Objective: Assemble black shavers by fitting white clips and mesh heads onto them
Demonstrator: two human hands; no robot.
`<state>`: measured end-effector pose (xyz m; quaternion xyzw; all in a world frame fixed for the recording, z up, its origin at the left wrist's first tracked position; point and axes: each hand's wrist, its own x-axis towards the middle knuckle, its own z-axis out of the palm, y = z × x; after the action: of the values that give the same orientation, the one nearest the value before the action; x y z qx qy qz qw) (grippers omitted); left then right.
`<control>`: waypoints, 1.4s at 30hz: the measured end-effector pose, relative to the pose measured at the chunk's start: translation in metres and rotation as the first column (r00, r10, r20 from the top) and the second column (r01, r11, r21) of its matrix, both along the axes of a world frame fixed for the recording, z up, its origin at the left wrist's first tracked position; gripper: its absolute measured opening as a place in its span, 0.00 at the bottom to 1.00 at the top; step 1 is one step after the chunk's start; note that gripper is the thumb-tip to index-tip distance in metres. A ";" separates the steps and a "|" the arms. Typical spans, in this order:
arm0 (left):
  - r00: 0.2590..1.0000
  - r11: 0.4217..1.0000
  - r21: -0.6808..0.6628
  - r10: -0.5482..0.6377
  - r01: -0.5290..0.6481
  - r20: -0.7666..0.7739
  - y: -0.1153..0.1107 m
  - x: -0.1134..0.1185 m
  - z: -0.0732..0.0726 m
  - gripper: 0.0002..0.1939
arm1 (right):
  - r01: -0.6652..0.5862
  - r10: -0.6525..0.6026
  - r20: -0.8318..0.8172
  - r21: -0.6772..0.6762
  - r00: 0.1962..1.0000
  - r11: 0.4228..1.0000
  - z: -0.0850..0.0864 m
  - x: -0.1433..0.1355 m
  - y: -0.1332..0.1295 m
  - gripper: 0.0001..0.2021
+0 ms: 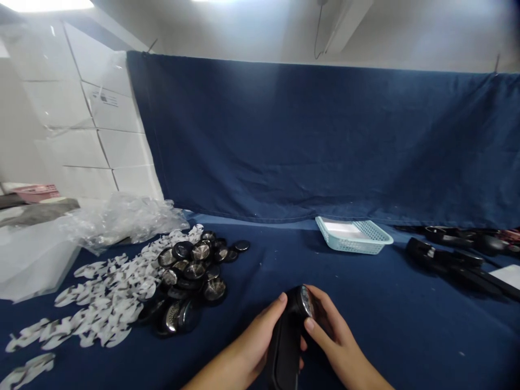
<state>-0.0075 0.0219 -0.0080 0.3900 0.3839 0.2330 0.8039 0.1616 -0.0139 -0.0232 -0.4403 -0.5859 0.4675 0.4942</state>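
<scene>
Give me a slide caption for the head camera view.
Left hand and right hand hold a black device over blue cloth; black discs and white pieces lie heaped at left.

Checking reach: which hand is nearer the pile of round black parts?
Left. The left hand is to the right of the pile, nearer the camera; the right hand is farther right, across the black device.

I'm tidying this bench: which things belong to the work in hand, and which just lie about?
Likely in the work:
black device, held by left hand and right hand
round black pieces
white plastic parts, perhaps

Seemingly just lying about:
clear plastic wrapping
pale blue basket
black items at right, perhaps
</scene>
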 end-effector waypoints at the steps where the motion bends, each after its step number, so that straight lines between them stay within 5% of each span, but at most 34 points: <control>1: 1.000 1.000 -0.005 0.008 -0.008 0.000 0.000 0.000 0.001 0.38 | -0.005 0.005 -0.014 -0.002 1.000 1.000 0.000 0.000 0.000 0.24; 34: 1.000 0.993 -0.112 0.022 -0.021 0.011 0.005 0.000 0.004 0.41 | 0.066 -0.066 0.057 0.006 0.996 0.998 -0.016 -0.001 0.015 0.24; 42: 0.998 0.995 -0.092 0.042 -0.045 -0.043 0.018 0.004 -0.015 0.45 | 0.065 -0.066 0.028 0.017 0.997 0.998 -0.020 0.001 0.019 0.26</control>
<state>-0.0034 0.0396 -0.0229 0.3484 0.4191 0.2244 0.8078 0.1627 0.0050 -0.0427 -0.4619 -0.5818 0.4402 0.5044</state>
